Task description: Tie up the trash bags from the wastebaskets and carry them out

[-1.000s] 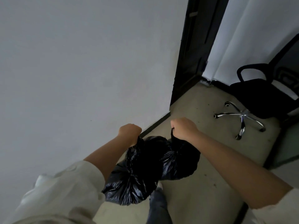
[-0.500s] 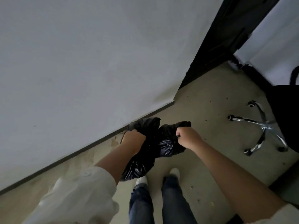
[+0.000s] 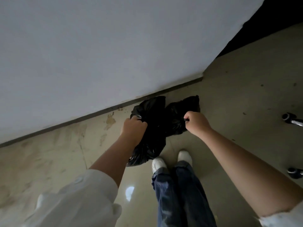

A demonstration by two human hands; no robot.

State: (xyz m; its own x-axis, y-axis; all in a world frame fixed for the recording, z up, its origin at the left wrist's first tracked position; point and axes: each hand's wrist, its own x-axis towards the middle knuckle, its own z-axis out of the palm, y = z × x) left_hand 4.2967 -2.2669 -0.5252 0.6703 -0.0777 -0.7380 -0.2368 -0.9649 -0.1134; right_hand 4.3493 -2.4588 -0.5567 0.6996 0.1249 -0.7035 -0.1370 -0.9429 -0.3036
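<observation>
Two black trash bags hang in front of me, low over the floor by the wall. My left hand [image 3: 133, 128] is closed around the gathered neck of the left trash bag [image 3: 149, 145], the larger one, which reaches down to my shoes. My right hand [image 3: 196, 122] is fisted on the neck of the right trash bag [image 3: 177, 112], which is smaller and sits closer to the wall's baseboard. The two bags touch each other between my hands. Whether their bottoms rest on the floor is not clear.
A white wall [image 3: 114, 46] with a dark baseboard [image 3: 98, 113] runs diagonally just beyond the bags. The beige tiled floor [image 3: 49, 158] is stained. Chrome chair legs with castors [image 3: 289, 117] poke in at the right edge. A dark doorway [image 3: 278, 18] lies at the upper right. My white shoes [image 3: 158, 163] stand below the bags.
Both hands with the bags have gone down from waist height toward the floor near the wall. The view has tilted downward, so the office chair has mostly left the frame.
</observation>
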